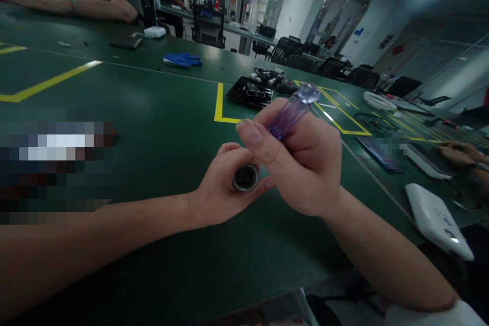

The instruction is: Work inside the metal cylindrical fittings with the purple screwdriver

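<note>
My left hand (225,183) is closed around a round metal-rimmed cylinder (245,177). Its open end faces me and looks dark inside; the fingers cover the rest. Just to the right and slightly higher, my right hand (301,163) grips a screwdriver (289,112) by its clear purple handle. The faceted butt of the handle points up and to the right, away from me. Its shaft and tip are hidden behind the fingers, so I cannot tell whether it touches the cylinder. Both hands are close together above the green table (160,163).
Beyond my hands lies a black box (250,92) with several metal cylinders (269,77). A blue glove (183,60) is farther left. At right are a phone (378,153) and a white device (439,219). Other people's arms (103,9) rest at the table's far left and right.
</note>
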The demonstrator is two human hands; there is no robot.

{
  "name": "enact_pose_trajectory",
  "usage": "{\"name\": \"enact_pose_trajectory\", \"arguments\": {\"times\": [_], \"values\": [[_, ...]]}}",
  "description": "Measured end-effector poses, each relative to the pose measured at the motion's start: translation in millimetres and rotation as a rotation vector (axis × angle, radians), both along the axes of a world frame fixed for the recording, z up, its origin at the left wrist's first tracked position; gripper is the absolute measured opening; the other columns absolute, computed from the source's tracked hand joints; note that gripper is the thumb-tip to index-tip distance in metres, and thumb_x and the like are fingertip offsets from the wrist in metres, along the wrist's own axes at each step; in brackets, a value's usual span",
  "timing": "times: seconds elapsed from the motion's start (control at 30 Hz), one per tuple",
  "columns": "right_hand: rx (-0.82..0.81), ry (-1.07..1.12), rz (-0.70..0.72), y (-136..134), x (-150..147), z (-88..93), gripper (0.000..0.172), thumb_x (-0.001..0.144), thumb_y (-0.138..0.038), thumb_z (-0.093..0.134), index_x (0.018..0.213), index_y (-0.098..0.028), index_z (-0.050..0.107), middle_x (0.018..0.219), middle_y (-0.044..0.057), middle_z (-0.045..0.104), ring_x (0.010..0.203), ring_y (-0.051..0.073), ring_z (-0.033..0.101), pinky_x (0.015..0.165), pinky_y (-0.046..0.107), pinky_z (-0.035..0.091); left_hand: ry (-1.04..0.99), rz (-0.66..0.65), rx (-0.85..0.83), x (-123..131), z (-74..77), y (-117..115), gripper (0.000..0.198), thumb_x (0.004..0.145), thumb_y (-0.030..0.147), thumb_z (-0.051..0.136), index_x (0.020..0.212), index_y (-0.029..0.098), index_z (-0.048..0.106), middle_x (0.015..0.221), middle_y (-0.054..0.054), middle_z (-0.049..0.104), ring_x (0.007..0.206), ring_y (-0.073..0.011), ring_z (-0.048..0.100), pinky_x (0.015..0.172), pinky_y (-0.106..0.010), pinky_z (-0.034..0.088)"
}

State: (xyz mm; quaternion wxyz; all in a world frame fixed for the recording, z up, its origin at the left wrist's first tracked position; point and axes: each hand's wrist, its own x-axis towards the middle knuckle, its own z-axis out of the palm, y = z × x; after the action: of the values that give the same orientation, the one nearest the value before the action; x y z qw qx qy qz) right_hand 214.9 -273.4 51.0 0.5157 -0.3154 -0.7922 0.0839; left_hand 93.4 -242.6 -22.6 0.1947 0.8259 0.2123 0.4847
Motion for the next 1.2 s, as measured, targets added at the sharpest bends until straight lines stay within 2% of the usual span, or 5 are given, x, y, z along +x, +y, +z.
{"name": "enact_pose_trajectory", "arguments": {"times": [0.2, 0.43, 0.8, 1.03, 1.2], "values": [[0.005, 0.06, 0.03, -2.6, 3.6, -3.6, 0.02, 0.086, -0.018, 0.053, 0.066, -0.021, 0.049, 0.055, -0.004, 0.045, 0.049, 0.009, 0.046, 0.046, 0.024, 0.04, -0.022, -0.028, -0.035, 0.2, -0.9, 0.1, 0.024, 0.08, 0.038, 0.059, 0.075, 0.02, 0.045, 0.065, 0.001, 0.059, 0.061, -0.0161, 0.057, 0.071, -0.04, 0.045], [0.058, -0.039, 0.044, -3.9, 6.8, -7.8, 0.02, 0.088, -0.021, 0.05, 0.068, -0.02, 0.05, 0.06, -0.004, 0.05, 0.053, 0.008, 0.051, 0.05, 0.021, 0.044, 0.016, -0.054, 0.081, -0.6, -0.6, 2.1, 0.013, 0.083, 0.029, 0.055, 0.084, 0.02, 0.046, 0.068, 0.004, 0.059, 0.06, -0.0135, 0.057, 0.067, -0.037, 0.043], [0.118, -0.004, 0.079, -3.5, 11.5, -14.4, 0.015, 0.086, -0.016, 0.052, 0.071, -0.02, 0.053, 0.06, -0.004, 0.054, 0.056, 0.008, 0.053, 0.052, 0.02, 0.046, 0.043, -0.038, 0.078, -0.9, -1.4, 3.5, 0.021, 0.082, 0.037, 0.056, 0.074, 0.02, 0.047, 0.061, 0.004, 0.054, 0.055, -0.013, 0.052, 0.069, -0.038, 0.044], [0.095, 0.029, 0.079, -6.0, 12.9, -17.0, 0.013, 0.086, -0.015, 0.052, 0.074, -0.019, 0.054, 0.064, -0.003, 0.056, 0.059, 0.007, 0.053, 0.055, 0.02, 0.047, -0.011, -0.048, 0.026, 1.0, -5.9, 4.0, 0.022, 0.081, 0.038, 0.057, 0.08, 0.019, 0.047, 0.064, 0.005, 0.056, 0.056, -0.0122, 0.055, 0.072, -0.036, 0.044], [0.049, 0.038, 0.136, -6.3, 13.6, -19.1, 0.013, 0.083, -0.01, 0.055, 0.072, -0.016, 0.056, 0.065, -0.003, 0.055, 0.059, 0.005, 0.054, 0.055, 0.017, 0.045, 0.046, -0.023, 0.026, 0.6, -6.4, 3.3, 0.02, 0.082, 0.033, 0.056, 0.073, 0.019, 0.046, 0.063, 0.004, 0.056, 0.058, -0.0121, 0.055, 0.072, -0.035, 0.044]]}}
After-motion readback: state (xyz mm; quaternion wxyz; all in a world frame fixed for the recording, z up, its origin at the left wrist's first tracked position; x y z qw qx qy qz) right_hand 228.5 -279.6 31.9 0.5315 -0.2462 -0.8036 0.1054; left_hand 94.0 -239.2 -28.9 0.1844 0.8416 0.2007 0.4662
